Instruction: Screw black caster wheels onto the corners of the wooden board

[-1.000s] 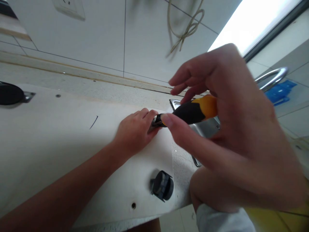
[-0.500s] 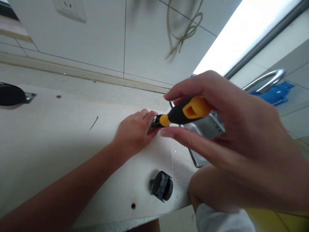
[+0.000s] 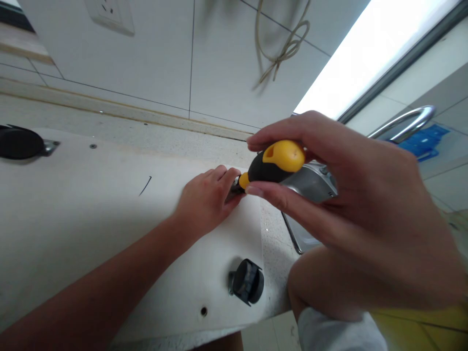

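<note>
My right hand (image 3: 351, 195) is curled around a screwdriver (image 3: 272, 165) with a yellow and black handle. The thumb lies along the lower side of the handle, and the fingers arch over it. Its tip points down toward my left hand (image 3: 206, 197), where the shaft's end is hidden. My left hand rests on a white board (image 3: 91, 209), closed on a dark, shiny metal part (image 3: 234, 189) close to the board's right edge. Most of that part is covered by my fingers. A black caster (image 3: 247, 282) sits at the near right corner of the board.
Another black caster (image 3: 22, 142) is at the far left. The board has a hole (image 3: 204, 311), a screw (image 3: 93, 146) and a pen mark (image 3: 145, 186). A steel sink (image 3: 292, 234) lies to the right. Behind are a tiled wall, a socket (image 3: 109, 14) and a cord (image 3: 281, 58).
The screwdriver handle has turned and tilted more upright, with its yellow end now facing me. My right hand's fingers have closed in on it. My left hand stays in place.
</note>
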### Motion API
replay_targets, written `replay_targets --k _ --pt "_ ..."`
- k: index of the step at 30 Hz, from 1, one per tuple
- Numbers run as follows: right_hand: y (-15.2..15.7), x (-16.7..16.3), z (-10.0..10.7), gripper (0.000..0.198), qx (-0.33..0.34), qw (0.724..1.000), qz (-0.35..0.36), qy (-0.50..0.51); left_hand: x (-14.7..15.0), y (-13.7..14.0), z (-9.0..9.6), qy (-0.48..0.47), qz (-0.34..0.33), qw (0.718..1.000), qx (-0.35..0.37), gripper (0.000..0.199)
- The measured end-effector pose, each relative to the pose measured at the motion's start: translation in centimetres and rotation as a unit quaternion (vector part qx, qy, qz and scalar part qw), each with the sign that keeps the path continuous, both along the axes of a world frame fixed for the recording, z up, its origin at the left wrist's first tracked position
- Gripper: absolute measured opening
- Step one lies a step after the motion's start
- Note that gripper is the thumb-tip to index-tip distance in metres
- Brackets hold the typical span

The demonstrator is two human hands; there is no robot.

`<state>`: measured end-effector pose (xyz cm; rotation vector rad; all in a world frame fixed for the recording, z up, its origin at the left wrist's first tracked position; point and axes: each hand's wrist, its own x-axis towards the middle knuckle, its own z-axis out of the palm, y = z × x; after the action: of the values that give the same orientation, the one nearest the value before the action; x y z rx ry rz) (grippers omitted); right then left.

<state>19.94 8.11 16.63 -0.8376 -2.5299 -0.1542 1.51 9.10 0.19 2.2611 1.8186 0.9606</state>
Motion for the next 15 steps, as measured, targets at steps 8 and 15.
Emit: replay_targets --k 8,15 --pt "-0.2 -0.3 0.0 0.025 0.024 0.999 -0.011 0.031 -0.1 0.1 -0.2 -0.002 0.005 1.000 0.006 0.030" --pt "1.0 -1.4 -0.5 0.026 0.032 0.996 0.050 0.071 -0.1 0.2 -0.6 0.040 0.009 0.999 0.010 0.033"
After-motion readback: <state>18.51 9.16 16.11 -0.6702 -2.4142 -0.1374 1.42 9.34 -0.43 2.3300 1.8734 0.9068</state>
